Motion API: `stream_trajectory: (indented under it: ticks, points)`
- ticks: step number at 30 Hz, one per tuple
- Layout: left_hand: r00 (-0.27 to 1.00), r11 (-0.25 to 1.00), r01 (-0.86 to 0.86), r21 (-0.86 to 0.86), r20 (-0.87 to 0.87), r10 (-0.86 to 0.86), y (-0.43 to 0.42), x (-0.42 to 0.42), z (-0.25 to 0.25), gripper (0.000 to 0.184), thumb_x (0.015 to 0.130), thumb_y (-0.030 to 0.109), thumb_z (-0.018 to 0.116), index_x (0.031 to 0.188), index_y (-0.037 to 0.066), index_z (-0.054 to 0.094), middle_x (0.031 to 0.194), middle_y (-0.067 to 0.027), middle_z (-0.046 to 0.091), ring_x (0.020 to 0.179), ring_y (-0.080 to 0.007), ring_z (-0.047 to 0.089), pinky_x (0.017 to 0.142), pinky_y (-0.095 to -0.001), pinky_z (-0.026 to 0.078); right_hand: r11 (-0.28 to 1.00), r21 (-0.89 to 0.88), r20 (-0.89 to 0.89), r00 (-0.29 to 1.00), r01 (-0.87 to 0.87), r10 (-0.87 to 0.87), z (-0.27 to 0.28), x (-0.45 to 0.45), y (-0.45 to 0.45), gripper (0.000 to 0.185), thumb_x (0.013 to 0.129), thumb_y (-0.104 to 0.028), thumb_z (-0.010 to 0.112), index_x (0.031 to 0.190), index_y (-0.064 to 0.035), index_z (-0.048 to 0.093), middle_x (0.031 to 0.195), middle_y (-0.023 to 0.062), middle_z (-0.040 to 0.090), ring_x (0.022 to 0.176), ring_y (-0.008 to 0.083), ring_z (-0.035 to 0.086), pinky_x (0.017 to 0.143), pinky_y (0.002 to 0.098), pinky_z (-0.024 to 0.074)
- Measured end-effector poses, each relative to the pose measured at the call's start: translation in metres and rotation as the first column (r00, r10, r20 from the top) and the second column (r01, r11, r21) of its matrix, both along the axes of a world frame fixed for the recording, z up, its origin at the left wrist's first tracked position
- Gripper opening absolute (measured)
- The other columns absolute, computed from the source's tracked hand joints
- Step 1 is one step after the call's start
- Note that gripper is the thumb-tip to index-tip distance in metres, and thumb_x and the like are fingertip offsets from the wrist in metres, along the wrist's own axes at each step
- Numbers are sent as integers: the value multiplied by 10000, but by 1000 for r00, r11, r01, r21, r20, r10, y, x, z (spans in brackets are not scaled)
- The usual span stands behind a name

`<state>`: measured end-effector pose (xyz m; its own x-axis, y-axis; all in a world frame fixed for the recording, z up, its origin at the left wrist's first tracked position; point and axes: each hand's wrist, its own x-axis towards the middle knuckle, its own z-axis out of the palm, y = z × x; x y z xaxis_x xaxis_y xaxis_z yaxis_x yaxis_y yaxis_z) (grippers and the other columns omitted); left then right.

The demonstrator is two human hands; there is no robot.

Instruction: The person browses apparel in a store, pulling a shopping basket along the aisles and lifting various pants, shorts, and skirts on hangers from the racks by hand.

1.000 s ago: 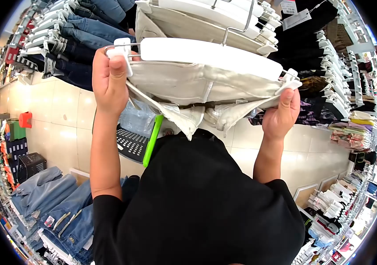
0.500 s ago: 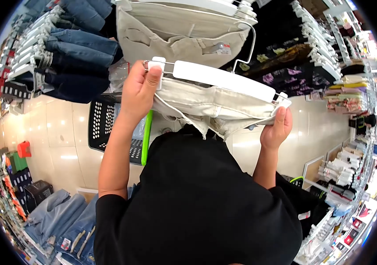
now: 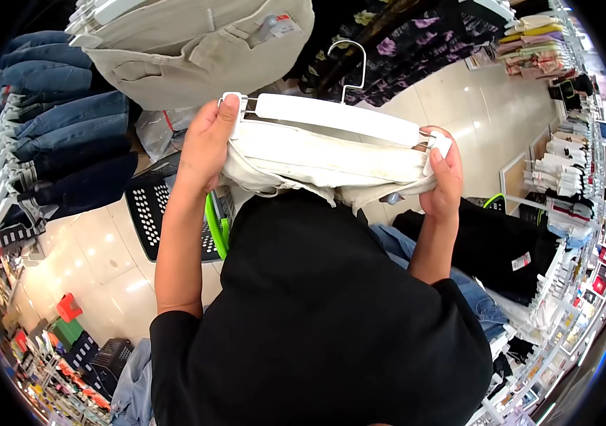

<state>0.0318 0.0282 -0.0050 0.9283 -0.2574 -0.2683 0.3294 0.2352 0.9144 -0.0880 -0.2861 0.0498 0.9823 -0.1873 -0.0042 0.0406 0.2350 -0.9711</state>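
Observation:
A white hanger (image 3: 338, 119) with a metal hook stands out in front of my chest, and cream trousers (image 3: 324, 157) hang from its two end clips. My left hand (image 3: 209, 142) is closed on the clip at the left end. At the right end, my right hand (image 3: 443, 176) pinches the other clip, thumb on top. The waistband lies stretched between the clips, its front edge sagging toward my black shirt. Beyond the hanger, more cream trousers (image 3: 203, 57) with a tag hang on the rack at the upper left, apart from the held pair.
A black basket (image 3: 148, 213) with a green handle is on the tiled floor (image 3: 97, 248) at my left. Blue jeans (image 3: 61, 128) hang at far left, dark floral garments (image 3: 402, 42) at the top. Black clothing (image 3: 501, 248) hangs on a rack at my right.
The held trousers and hanger have come away from the rack and lower, nearer my chest. The view has turned right, so the rack trousers now sit farther left. Both hands keep their hold.

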Motion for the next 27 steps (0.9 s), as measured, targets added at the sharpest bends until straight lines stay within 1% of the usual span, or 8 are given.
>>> stream_trajectory:
  ticks: [3,8,11,15,17,22,24,27]
  points:
    - [999,1000,-15,-11,-37,14,-1,-2,0,409,983,407,528,1006,4,593,897,-27,638,801,-78,567,734,-248,480,997,29,-77,994,75,-72,1,4,8,354,957,-195,548,1238,4,467,881,98,636,810,132,606,762,262,476]
    - [997,998,-64,13,-50,65,9,-4,6,402,991,394,518,1026,-1,585,923,-39,645,818,-87,580,747,-254,488,995,-31,-94,991,97,-100,-10,23,7,311,951,-220,579,1167,-2,531,928,63,625,817,103,582,753,238,465]
    - [997,997,-75,-31,-32,74,15,-4,8,382,998,370,510,1059,-3,569,958,-49,640,856,-88,581,773,-256,484,992,-41,-81,989,121,-124,-3,39,5,302,959,-225,551,1149,10,550,962,83,617,855,130,591,790,254,470]
    - [998,992,-25,-127,49,32,15,-6,19,354,992,330,535,1116,-1,540,1035,-57,623,909,-90,567,817,-260,470,993,-9,36,993,116,-115,23,55,-3,319,944,-208,561,1155,31,545,1011,106,618,895,157,606,819,274,484]
    - [995,990,12,-140,98,2,13,-5,20,352,988,319,545,1136,-1,530,1056,-57,616,922,-91,562,831,-265,466,999,-19,86,996,42,-40,35,60,-9,319,938,-197,560,1154,38,543,1035,124,622,917,178,618,825,290,500]
    - [996,988,34,-149,81,-22,13,2,8,376,982,310,558,1184,-3,507,1081,-55,610,975,-98,559,876,-276,455,999,27,28,999,-45,44,45,66,-12,349,933,-201,556,1180,43,523,1031,164,633,880,199,647,798,305,525]
    - [998,986,35,-164,53,-27,13,3,9,379,982,303,557,1195,-6,502,1094,-60,609,987,-103,560,887,-275,452,990,141,-88,996,31,-19,44,68,-1,323,921,-181,569,1169,25,551,817,99,666,713,152,652,688,266,530]
    - [995,988,34,-153,100,-19,13,3,6,465,949,298,610,1261,-17,471,1165,-92,600,1035,-134,567,938,-294,438,984,176,-98,995,-9,27,26,67,-14,369,905,-223,601,1171,27,547,864,126,672,789,167,672,731,288,544]
